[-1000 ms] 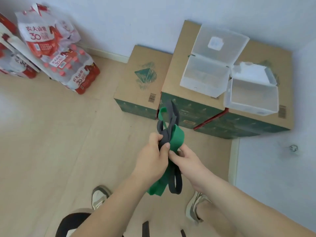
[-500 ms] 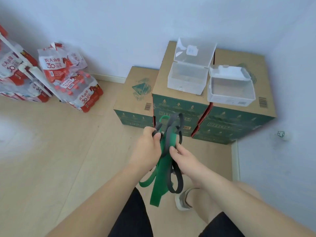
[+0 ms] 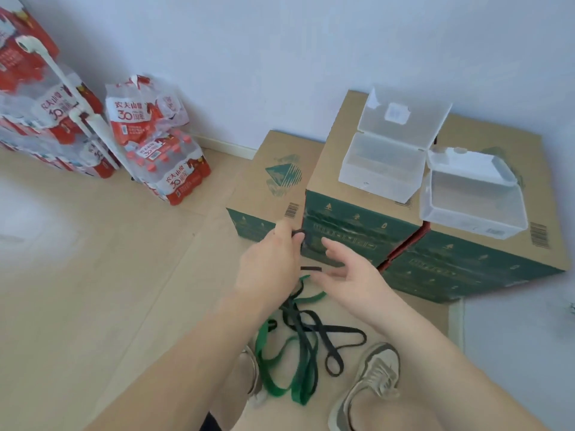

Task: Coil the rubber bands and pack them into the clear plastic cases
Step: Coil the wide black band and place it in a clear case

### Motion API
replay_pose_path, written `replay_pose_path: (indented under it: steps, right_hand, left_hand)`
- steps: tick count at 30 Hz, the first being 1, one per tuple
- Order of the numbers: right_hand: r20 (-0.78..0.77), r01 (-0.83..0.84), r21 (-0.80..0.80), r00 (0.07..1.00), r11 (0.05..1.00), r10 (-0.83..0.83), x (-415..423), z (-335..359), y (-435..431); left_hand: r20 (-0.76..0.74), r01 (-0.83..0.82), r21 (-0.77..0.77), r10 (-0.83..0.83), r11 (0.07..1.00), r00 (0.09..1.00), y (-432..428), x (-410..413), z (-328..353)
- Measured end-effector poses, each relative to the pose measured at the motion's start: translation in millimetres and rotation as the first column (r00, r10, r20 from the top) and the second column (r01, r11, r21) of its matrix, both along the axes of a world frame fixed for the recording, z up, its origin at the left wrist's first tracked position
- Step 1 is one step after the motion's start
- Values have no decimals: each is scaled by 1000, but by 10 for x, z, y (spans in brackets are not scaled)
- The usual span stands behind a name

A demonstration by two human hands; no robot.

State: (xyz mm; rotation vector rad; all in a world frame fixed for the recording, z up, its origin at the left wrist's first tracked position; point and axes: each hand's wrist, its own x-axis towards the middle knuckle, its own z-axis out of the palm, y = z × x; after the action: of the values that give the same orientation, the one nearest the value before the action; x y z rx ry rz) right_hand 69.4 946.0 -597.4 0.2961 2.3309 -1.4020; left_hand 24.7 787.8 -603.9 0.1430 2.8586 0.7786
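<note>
the left hand [image 3: 267, 265] is closed in a fist around the top of the black band [image 3: 301, 331] – a small dark loop pokes out above the knuckles. the right hand [image 3: 351, 275] is open, fingers spread and thumb out, just beside a short black stretch. whether the thumb touches that stretch is not clear. the green band [image 3: 281, 393] hangs tangled with the black one, below the left hand, and its lower loops trail down between the two shoes [image 3: 376, 377]. i cannot tell which hand, if either, holds the green one directly.

both bands look like flat rubber straps: the green wide and ribbon-like, the black narrower, both matte and limp. they should be light, very floppy, a bit grippy against skin and against each other – so the tangle will likely drag rather than slide apart. they probably spring open once coiled. a good hold would be one end loop of a single band pinched flat, the other hand feeding the strap round.

the two clear plastic cases [image 3: 382, 169] [image 3: 473, 206] sit open on the cardboard boxes [image 3: 329, 169], well apart from the hands. they look thin-walled, rigid and smooth, with hinged lids tipped back. they look light enough to skid if a coil is pushed in hard.
</note>
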Motion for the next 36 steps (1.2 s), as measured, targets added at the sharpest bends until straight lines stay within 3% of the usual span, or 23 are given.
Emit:
replay_pose_path:
  steps: [6,9,12,17,23,26,31,36]
  right_hand:
    - [-139,25,48,990,999,-18,-411,-565,-132]
    - [-223,20,99,975,995,3,-538,-753,-95]
    - [-302,116,43,948,992,-98,-604,-799,14]
    - [-492,188,48,859,981,-141,-654,-861,200]
    - [-373,53,-17,926,998,-55,-648,-849,219]
    - [-309,124,-49,942,991,-133,-669,-784,163]
    - [-369,162,-46,914,986,-168,-753,-703,262]
    - [-300,129,-166,938,978,-175,-763,-715,258]
  left_hand:
    - [43,73,124,-79,990,996,-55,-240,-450]
    - [-18,86,185,-84,979,996,-22,-326,-634]
    - [-115,120,273,-91,955,989,39,-362,-688]
    - [-122,62,412,-12,909,992,121,-452,-751]
    - [-28,-46,558,74,828,997,268,-431,-718]
    - [-16,-87,623,123,777,992,352,-445,-655]
    - [-26,-62,689,110,722,994,406,-483,-590]
    - [-61,-15,658,73,752,995,295,-530,-596]
